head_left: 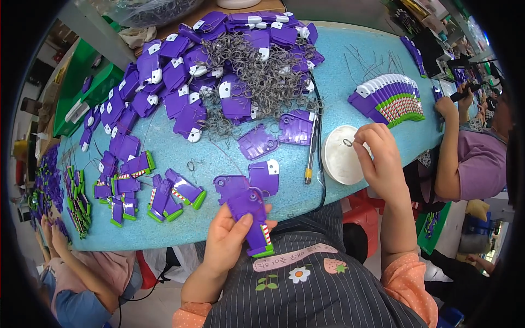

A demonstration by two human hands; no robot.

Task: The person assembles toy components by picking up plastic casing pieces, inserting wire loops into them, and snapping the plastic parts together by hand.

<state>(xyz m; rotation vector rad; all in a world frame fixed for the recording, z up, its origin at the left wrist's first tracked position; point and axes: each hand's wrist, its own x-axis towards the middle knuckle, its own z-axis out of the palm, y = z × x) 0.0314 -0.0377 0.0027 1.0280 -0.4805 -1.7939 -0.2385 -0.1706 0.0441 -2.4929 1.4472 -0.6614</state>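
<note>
The left hand (225,232) grasps a purple toy wing (247,209) between thumb and fingers, at the near edge of the worktop (306,194) and partly in front of a striped apron (322,287). The wing is smooth, glossy plastic, with a round hollow boss at its upper end, a red-and-white slanted striped band along the lower right side and a bright green tip pointing down.

The right hand (380,158) reaches over a shallow, round white dish (340,164), thumb and forefinger brought close together beside a small dark wire spring (346,142). Whether they grip the spring cannot be told. The spring shows against the dish's pale interior.

At the far left is a green plastic bin (105,85) with a small purple piece inside. A clear plastic bag (150,12) lies beyond the heaped purple parts (178,74); its greyish contents are too indistinct to name.
</note>
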